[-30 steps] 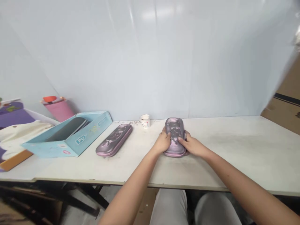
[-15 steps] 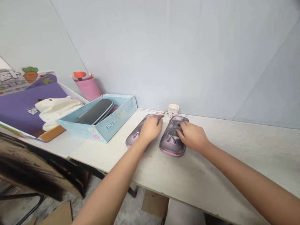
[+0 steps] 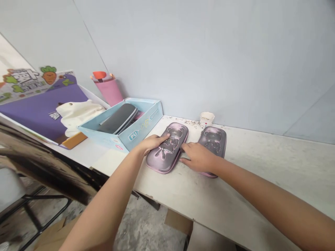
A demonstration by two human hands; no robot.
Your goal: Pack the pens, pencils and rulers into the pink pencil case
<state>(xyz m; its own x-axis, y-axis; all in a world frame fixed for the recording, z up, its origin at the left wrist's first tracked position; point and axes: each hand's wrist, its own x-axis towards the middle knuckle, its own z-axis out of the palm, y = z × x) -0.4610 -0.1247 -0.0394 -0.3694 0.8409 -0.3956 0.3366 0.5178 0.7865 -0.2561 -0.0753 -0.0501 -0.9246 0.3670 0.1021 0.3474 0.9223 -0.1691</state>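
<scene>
Two pencil cases with shiny purple-grey embossed lids and pink edges are on the white table. My left hand (image 3: pixel 153 143) grips the left pencil case (image 3: pixel 170 139) by its left side, thumb on the lid and the other fingers out of sight beneath the edge. That case looks slightly tilted. My right hand (image 3: pixel 196 156) is over part of the right pencil case (image 3: pixel 213 139), its thumb and forefinger apart at the left case's right edge. Whether those fingertips touch the edge is unclear.
To the left stands a light blue box (image 3: pixel 128 134) holding a dark grey case (image 3: pixel 119 118). Beyond it are a purple display box (image 3: pixel 68 101) with a white cloth item (image 3: pixel 78 111) and a pink tumbler (image 3: pixel 108 89). A paper cup (image 3: pixel 206 118) sits by the wall.
My left hand has gone from the top of the left case to its left side and grips it. My right hand has shifted off the right case's lid toward the left case.
</scene>
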